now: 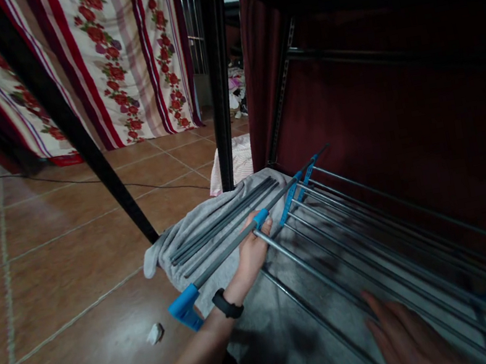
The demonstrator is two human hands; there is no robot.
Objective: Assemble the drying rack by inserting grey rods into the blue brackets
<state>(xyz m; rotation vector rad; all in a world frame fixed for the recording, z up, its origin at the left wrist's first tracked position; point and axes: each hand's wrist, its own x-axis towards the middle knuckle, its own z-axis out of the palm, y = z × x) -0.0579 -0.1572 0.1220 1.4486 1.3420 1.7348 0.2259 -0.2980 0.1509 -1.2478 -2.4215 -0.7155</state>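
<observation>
A rack frame of metal tubes [338, 215] with blue plastic joints stretches to the right over grey cloth. My left hand [253, 248], a black band on its wrist, is closed around the frame's grey side tube at a blue joint [260, 218]. At the near end of that side tube is a blue end piece [186, 307]. My right hand [409, 338], lower right, has a crosswise metal tube [315, 269] running in between its thumb and fingers; part of the grip is hidden. Several loose grey tubes [222, 223] lie on the grey cloth [156, 260] beside my left hand.
Black metal posts [216, 86] stand ahead and to the left, under a dark overhead surface. A dark red cloth [374, 102] hangs behind the rack. A white crumpled scrap [155, 333] and a thin cable [140, 184] lie on the tiled floor [73, 262]. A flowered curtain [131, 57] hangs beyond.
</observation>
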